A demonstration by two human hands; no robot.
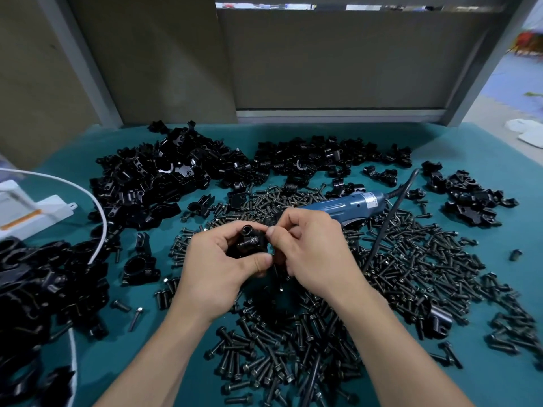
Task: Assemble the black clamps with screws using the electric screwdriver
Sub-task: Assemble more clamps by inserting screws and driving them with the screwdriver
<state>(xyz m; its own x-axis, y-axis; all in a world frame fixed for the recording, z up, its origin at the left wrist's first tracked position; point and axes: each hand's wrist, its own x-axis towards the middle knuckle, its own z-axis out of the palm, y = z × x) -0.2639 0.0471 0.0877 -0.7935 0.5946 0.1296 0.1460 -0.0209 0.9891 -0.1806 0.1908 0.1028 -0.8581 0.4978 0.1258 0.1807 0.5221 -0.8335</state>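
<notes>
Just in front of the screwdriver (pixel 346 205) the left hand (pixel 217 268) grips a clamp (pixel 249 243), fingers curled over its far side and thumb pressed against its near edge, so the clamp is held off the table (pixel 470 148). A screw (pixel 246 243) lies across the clamp's face. The right hand (pixel 308 251) meets it from the screwdriver's side, with thumb and forefinger pinched together at the clamp's right edge; whether they hold anything else cannot be told. The screwdriver lies untouched on its side, partly behind the right hand, and a black cord (pixel 384 230) crosses just beside it. Loose screws (pixel 396 274) are spread thick around and in front of the screwdriver. Clamps (pixel 152 174) lie heaped behind and to the left of it, with a smaller heap (pixel 467 198) to its right — and a white cable (pixel 101 218) curves well to its left.
</notes>
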